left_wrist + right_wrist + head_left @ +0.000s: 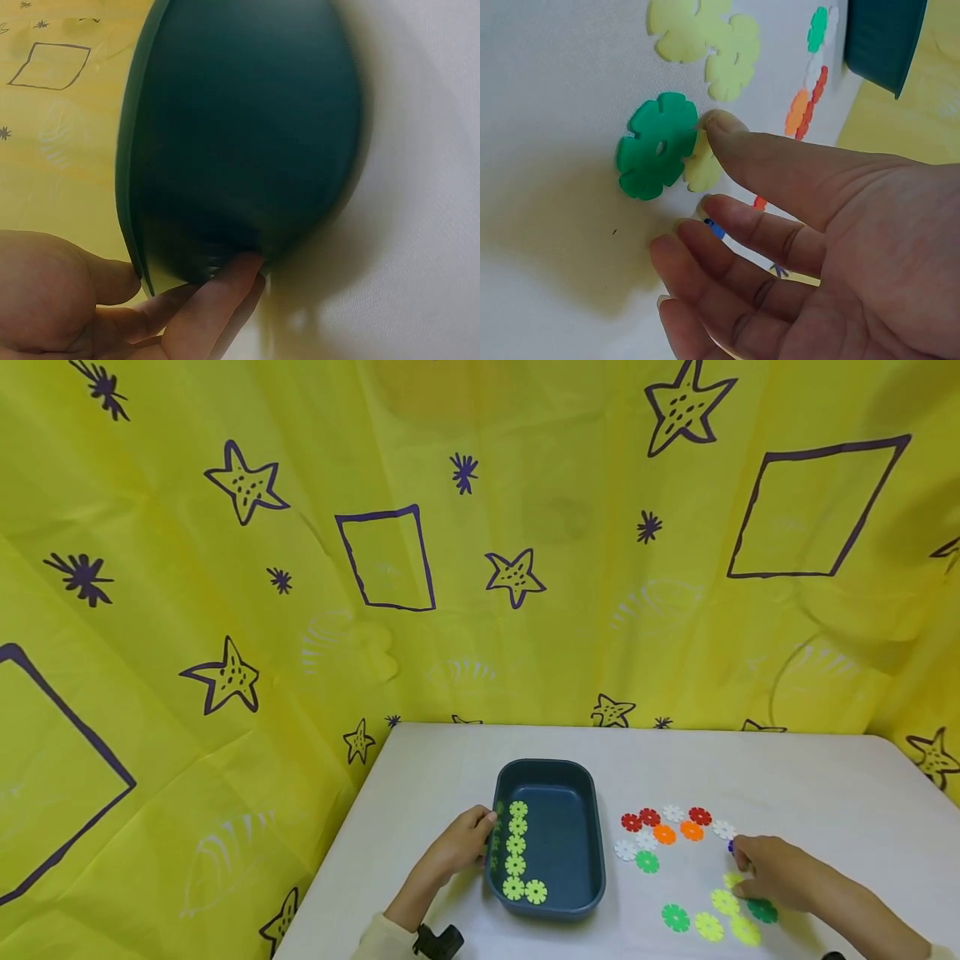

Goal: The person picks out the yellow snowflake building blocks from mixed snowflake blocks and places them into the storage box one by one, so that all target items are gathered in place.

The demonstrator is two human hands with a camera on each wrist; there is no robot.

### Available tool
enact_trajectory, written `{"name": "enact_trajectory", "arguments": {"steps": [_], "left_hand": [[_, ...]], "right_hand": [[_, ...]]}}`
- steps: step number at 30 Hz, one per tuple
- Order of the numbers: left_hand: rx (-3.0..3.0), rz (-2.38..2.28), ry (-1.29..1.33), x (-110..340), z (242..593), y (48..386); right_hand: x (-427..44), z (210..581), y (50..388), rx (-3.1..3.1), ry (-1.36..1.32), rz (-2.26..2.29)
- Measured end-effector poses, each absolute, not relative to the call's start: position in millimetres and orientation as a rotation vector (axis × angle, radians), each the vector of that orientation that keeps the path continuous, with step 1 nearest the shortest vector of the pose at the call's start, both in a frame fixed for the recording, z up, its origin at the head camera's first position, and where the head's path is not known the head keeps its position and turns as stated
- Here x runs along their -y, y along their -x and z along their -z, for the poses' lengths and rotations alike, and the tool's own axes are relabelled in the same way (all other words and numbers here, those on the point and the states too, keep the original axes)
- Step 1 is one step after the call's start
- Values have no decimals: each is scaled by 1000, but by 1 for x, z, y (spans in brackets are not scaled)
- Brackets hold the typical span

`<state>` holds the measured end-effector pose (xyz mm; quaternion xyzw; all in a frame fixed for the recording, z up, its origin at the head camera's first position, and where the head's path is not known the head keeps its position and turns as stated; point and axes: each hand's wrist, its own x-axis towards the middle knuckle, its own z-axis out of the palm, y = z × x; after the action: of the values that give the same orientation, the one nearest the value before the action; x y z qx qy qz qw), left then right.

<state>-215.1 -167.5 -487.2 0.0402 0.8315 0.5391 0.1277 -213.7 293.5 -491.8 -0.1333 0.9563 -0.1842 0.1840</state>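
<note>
A dark teal plastic tray [558,860] stands on the table, with several yellow-green snowflake discs [516,843] in a column along its left side and one more beside the lowest. My left hand [461,842] grips the tray's left wall; in the left wrist view the thumb lies at the rim and the fingers [217,307] press the outside. Over the loose discs at the right hovers my right hand [780,872], its fingers spread and loosely bent around nothing. Close to its thumb are a green disc [658,146] and a partly hidden yellow disc [703,165].
Between tray and right hand lie red discs [649,817], white discs [626,850], orange discs [692,831] and a green disc [647,862]. A blue piece [715,229] shows behind the right fingers. Yellow patterned cloth [517,652] hangs behind the white table [450,752].
</note>
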Motion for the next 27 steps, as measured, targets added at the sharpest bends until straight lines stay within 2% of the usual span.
{"name": "enact_trajectory", "arguments": {"steps": [8, 17, 27], "left_hand": [[-2426, -1563, -108, 168, 486, 216], [-2415, -1583, -106, 167, 483, 215], [-2431, -1580, -118, 167, 483, 215]], "right_hand": [[-292, 497, 213, -2683, 424, 555], [-288, 488, 218, -2587, 397, 811], [-282, 484, 228, -2563, 474, 769]]}}
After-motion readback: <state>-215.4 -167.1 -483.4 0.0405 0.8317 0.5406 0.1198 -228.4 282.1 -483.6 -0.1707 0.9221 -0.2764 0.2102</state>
